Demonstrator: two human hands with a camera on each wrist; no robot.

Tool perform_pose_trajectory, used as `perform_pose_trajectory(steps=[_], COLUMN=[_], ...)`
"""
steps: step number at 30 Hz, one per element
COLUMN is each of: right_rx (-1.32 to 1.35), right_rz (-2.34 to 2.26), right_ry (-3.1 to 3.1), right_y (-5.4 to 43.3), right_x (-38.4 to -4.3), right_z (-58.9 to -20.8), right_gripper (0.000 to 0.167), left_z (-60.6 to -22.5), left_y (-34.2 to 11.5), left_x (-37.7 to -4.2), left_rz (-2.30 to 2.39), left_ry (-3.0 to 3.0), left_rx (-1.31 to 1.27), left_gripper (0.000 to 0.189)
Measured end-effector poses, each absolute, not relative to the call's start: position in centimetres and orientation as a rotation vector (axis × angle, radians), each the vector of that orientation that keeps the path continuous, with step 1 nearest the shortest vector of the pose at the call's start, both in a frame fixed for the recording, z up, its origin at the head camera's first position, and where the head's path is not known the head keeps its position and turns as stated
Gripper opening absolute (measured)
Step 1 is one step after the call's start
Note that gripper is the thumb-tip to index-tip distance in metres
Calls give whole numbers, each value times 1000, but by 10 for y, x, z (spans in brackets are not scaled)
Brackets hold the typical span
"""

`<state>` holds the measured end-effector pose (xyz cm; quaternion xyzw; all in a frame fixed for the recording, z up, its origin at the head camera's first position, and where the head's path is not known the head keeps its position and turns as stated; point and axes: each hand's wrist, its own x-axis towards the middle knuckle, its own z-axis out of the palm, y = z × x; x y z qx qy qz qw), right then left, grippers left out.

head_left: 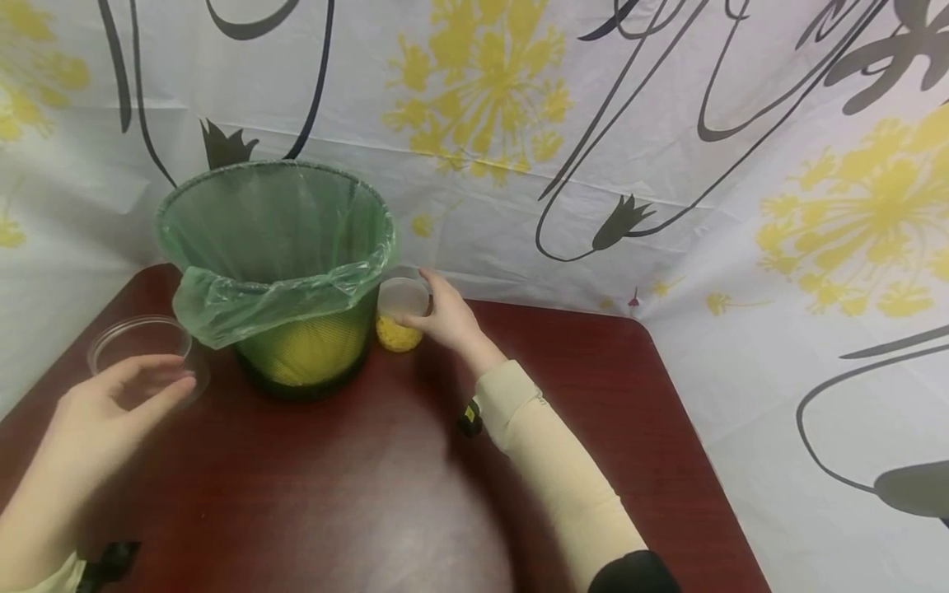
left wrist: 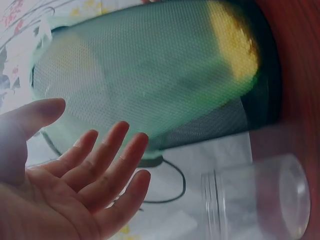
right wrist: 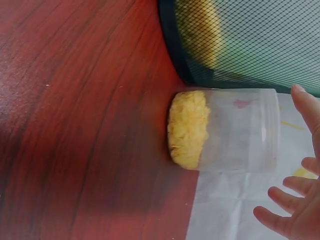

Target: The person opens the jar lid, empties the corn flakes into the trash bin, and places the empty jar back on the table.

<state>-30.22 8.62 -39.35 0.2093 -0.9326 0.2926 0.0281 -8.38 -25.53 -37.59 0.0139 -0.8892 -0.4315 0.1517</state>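
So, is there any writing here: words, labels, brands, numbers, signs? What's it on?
No readable text in any view.
Right sleeve: small dark mark by the cuff, too small to read or to call lettering.
Black wrist piece: yellow patch, too small to tell whether it carries text.
No lettering shows on the jar of yellow bits, clear jar, mesh bin or flower-patterned backdrop.
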Motion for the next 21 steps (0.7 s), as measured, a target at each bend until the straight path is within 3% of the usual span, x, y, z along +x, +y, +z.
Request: perform_pose_trajectory(steps=[21], right_rx=[615], right_rz=[988], right_ry=[-2848], right_y=[75], right_x=[-305], right_z=[-413], right_gripper=[94], left_z=[-396], left_y=[-198], left_x=[-90], left_rz=[-1350], left_ry=[-2578], left_rx=[-136], left_gripper=[28])
